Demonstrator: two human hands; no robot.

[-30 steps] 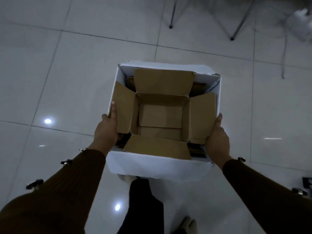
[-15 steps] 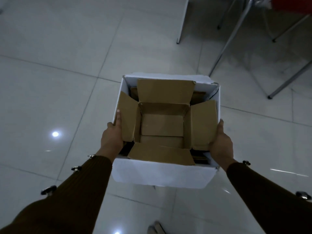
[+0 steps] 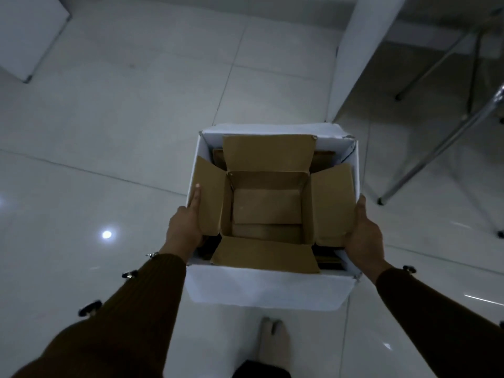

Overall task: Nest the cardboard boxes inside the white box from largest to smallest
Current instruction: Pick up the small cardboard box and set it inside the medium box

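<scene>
We hold a big white cardboard box [image 3: 268,291] up off the shiny pale tiled floor [image 3: 109,132], one hand on each side. Our left hand [image 3: 185,227] presses flat on the left wall of the white box, with the fingers pointing away from us along the rim. Our right hand [image 3: 364,237] presses on the right wall the same way. The two hands are far apart, with the whole box between them, and they squeeze it from both sides.

Inside the white box sits a brown cardboard box [image 3: 267,214] with its top open. Its four flaps stick out, one to each side. The left flap touches our left hand and the right flap touches our right hand. The bottom of the brown box looks bare. In the gaps between the brown box and the white walls we see dark edges of more brown cardboard [image 3: 327,261], but we cannot tell how many boxes are there.

Our arms wear dark brown ribbed sleeves [image 3: 114,336]. Below the box we see one bare foot [image 3: 272,342] on the floor. A white post [image 3: 354,55] stands past the box, and shiny metal chair legs [image 3: 441,143] are off to the right.
</scene>
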